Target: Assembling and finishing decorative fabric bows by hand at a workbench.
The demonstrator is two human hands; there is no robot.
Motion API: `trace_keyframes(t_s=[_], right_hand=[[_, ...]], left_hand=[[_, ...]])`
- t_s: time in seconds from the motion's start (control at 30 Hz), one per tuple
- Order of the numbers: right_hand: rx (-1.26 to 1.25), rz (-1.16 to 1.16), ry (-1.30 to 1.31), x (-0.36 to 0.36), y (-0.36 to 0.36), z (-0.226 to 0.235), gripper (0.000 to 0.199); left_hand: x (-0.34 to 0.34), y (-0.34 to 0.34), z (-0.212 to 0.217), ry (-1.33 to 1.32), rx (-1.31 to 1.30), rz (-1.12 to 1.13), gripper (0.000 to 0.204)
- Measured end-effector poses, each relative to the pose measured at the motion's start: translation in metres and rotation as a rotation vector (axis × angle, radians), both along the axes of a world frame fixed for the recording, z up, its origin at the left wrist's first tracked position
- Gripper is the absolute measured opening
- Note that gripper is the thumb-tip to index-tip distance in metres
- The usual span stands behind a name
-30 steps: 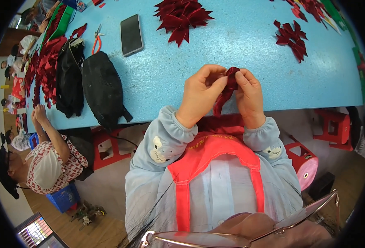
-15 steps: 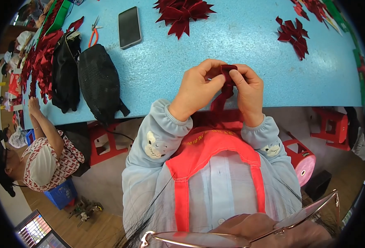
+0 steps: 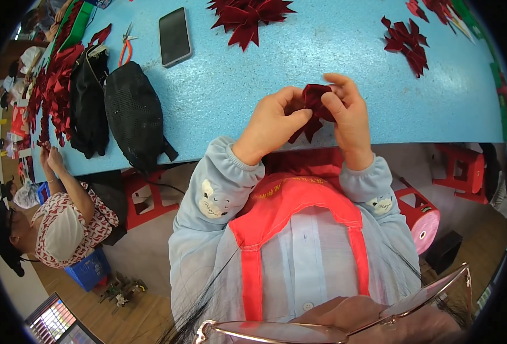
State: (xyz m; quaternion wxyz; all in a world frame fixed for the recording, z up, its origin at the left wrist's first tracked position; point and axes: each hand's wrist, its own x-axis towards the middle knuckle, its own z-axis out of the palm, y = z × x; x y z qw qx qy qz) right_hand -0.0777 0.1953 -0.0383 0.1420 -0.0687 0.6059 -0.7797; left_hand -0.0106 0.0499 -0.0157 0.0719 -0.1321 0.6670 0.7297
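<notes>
Just over the near table edge, a dark red velvet ribbon bow (image 3: 315, 98) is held between my two hands. My left hand (image 3: 275, 121) pinches it from the left, thumb and forefinger pressed on its middle. From the right, my right hand (image 3: 350, 112) holds a loop with the thumb in front; its forefinger is lifted away. The ribbon's notched tails hang below the fingers. Part of the bow is hidden behind my fingers. Beyond my hands lies a pile of finished-looking red bows (image 3: 247, 22), and another group of bows (image 3: 405, 46) lies at the far right.
On the blue table (image 3: 224, 92) lie a phone (image 3: 175, 36), red-handled pliers (image 3: 126, 51) and two black bags (image 3: 133, 112). Many red bows (image 3: 58, 80) are heaped at the left, where a co-worker (image 3: 64, 223) sits. A red stool (image 3: 463, 175) stands at the right.
The bow has spread wider between my hands, with a loop turned up on the right. My right forefinger has lifted off it. The view has shifted slightly.
</notes>
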Motion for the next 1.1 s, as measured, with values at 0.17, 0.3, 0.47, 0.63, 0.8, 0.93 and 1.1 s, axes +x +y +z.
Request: trace_keyframes(t_s=[0.17, 0.3, 0.47, 0.63, 0.8, 0.93, 1.1], right_hand=[[-0.063, 0.181, -0.165, -0.004, 0.004, -0.002, 0.005], [-0.11, 0.096, -0.144, 0.001, 0.001, -0.008, 0.005], [-0.145, 0.029, -0.139, 0.012, -0.004, -0.012, 0.007], [-0.181, -0.093, -0.256, -0.003, -0.002, -0.02, 0.006], [-0.379, -0.151, -0.412, -0.009, -0.008, -0.021, 0.012], [-0.335, -0.166, -0.402, 0.004, -0.014, 0.005, 0.016], [-0.157, -0.139, -0.295, 0.004, -0.014, 0.007, 0.02]], left_hand=[[-0.004, 0.002, 0.003, 0.097, -0.11, 0.027, 0.028], [-0.01, 0.004, 0.011, -0.096, -0.116, -0.083, 0.028], [-0.017, 0.0, 0.0, -0.104, -0.155, -0.26, 0.031], [-0.009, -0.024, 0.0, -0.055, 0.318, -0.015, 0.031], [-0.001, -0.004, -0.015, -0.034, 0.655, 0.231, 0.026], [-0.006, 0.007, -0.024, 0.039, 0.544, 0.329, 0.02], [-0.013, 0.019, -0.017, 0.164, 0.339, 0.449, 0.016]])
